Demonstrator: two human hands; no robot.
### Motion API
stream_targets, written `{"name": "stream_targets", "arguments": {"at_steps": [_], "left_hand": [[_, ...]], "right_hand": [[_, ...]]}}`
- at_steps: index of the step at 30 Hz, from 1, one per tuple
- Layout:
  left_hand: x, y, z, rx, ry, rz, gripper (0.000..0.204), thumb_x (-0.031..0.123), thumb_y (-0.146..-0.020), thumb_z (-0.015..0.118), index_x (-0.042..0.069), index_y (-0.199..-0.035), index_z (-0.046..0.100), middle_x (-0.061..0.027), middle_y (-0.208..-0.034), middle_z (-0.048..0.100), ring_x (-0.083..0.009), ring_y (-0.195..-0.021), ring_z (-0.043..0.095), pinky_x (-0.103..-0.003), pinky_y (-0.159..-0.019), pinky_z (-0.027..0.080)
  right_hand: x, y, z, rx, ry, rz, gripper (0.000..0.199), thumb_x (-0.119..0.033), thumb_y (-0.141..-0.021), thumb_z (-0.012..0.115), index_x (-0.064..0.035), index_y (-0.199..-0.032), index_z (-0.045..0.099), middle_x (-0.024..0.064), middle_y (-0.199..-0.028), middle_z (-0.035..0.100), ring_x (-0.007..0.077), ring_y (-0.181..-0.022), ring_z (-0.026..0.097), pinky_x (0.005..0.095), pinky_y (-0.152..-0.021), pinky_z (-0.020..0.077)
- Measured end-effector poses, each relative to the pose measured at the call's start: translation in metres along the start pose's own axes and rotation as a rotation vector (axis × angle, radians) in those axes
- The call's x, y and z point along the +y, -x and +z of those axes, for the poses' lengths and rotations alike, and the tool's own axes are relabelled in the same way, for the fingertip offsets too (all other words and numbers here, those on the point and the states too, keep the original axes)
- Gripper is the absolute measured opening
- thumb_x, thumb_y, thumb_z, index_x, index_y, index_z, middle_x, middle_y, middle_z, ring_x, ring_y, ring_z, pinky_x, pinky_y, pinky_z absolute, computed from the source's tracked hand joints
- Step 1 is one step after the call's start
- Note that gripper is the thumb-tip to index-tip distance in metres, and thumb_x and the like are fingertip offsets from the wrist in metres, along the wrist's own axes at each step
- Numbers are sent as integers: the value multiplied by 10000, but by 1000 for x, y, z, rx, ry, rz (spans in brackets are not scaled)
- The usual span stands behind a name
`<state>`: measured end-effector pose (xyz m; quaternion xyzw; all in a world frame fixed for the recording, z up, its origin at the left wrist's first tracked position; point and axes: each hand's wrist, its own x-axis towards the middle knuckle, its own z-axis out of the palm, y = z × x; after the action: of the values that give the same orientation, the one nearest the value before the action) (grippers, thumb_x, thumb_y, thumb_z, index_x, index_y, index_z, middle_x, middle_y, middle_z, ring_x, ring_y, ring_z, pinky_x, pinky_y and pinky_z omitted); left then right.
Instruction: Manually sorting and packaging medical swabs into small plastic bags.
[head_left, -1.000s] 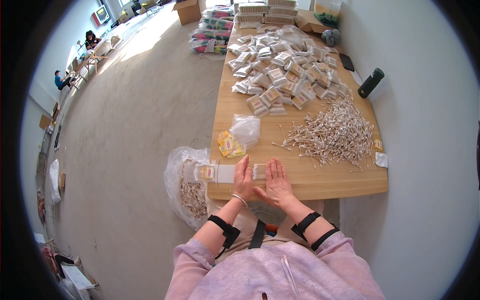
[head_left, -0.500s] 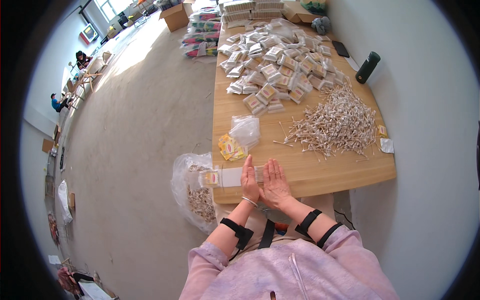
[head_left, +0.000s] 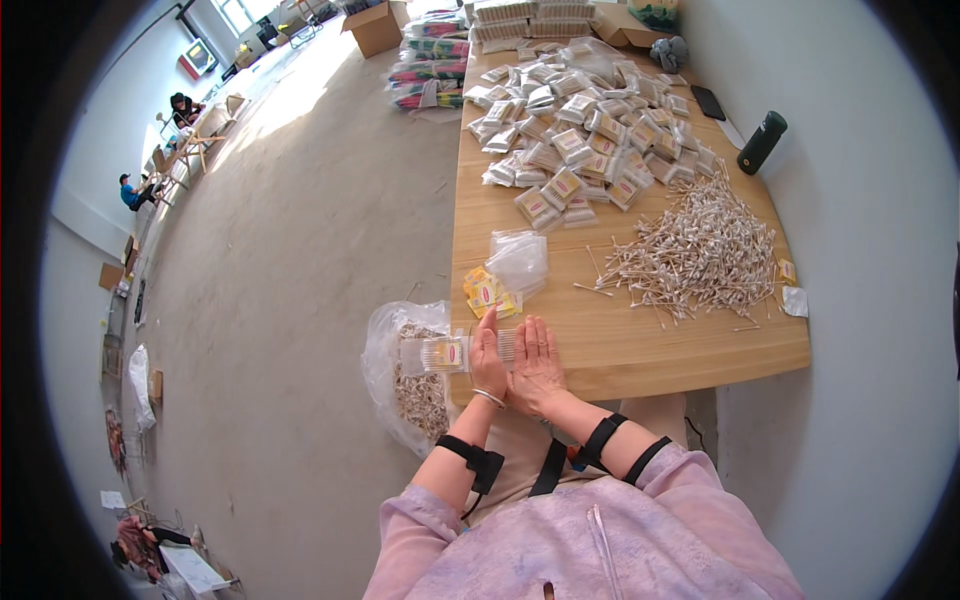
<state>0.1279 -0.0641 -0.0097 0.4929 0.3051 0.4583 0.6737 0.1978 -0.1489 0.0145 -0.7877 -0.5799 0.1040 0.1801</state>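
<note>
My left hand [head_left: 488, 362] stands on edge near the table's left side, fingers stretched out. Beside it, my right hand [head_left: 537, 370] lies with fingers straight and palm down, the heels of both hands close together. A row of cotton swabs [head_left: 507, 345] shows between them; what is under the palms is hidden. Left of my left hand, a clear bag [head_left: 412, 355] with swabs and a yellow-and-white card [head_left: 450, 354] inside sticks out past the table edge. Just beyond my left fingertips lie yellow cards [head_left: 487, 292] and a stack of empty clear bags [head_left: 520, 262].
Loose swabs [head_left: 700, 260] are heaped on the table's right, with many filled packets [head_left: 570, 145] farther back. A dark green bottle [head_left: 762, 143] and a phone [head_left: 707, 102] stand along the wall side. A plastic sack of swabs [head_left: 420, 400] sits below the table's left edge.
Both hands have slid left along the table, and my left hand now covers the white strip beside the bag. The bag reaches farther past the edge. The whole view has shifted.
</note>
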Motion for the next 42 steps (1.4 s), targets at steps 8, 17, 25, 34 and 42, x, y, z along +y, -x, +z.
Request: {"name": "stream_targets", "arguments": {"at_steps": [8, 17, 25, 34, 42], "left_hand": [[12, 5, 17, 40, -42, -55, 448, 275, -1016, 341, -36, -1329, 422, -134, -1362, 450, -205, -1288, 396, -314, -1091, 288], [18, 8, 16, 46, -151, -6, 446, 286, -1015, 343, -35, -1303, 456, -155, -1322, 488, -221, -1257, 433, -321, -1072, 303], [23, 8, -7, 78, -279, 22, 465, 321, -1010, 341, -26, -1288, 479, -166, -1284, 521, -239, -1223, 461, -327, -1048, 318], [29, 9, -17, 94, -287, -15, 454, 298, -1016, 331, -32, -1300, 457, -180, -1319, 486, -242, -1259, 434, -328, -1061, 313], [57, 8, -35, -2, -753, 209, 409, 218, -986, 382, -16, -1315, 448, -165, -1338, 483, -291, -1293, 398, -357, -1078, 288]], "right_hand": [[8, 1, -7, -81, 4, 23, 843, -378, -832, 458, 101, -1416, 83, 244, -1502, 50, 369, -1416, -13, 466, -1146, -9], [1, 0, -19, -192, -9, -22, 842, -391, -851, 449, 96, -1423, 68, 255, -1510, 4, 375, -1416, -46, 469, -1143, -24], [-18, -4, 4, -166, 55, -12, 825, -405, -868, 425, 104, -1420, 83, 260, -1509, 27, 380, -1416, -30, 468, -1143, -23], [-24, -6, 4, -144, 23, -68, 821, -410, -864, 414, 101, -1419, 91, 239, -1510, 48, 360, -1419, -17, 464, -1146, -14], [-26, -4, 1, -161, 10, -36, 875, -407, -846, 483, 95, -1425, 61, 243, -1512, 18, 365, -1418, -31, 455, -1145, -12]]}}
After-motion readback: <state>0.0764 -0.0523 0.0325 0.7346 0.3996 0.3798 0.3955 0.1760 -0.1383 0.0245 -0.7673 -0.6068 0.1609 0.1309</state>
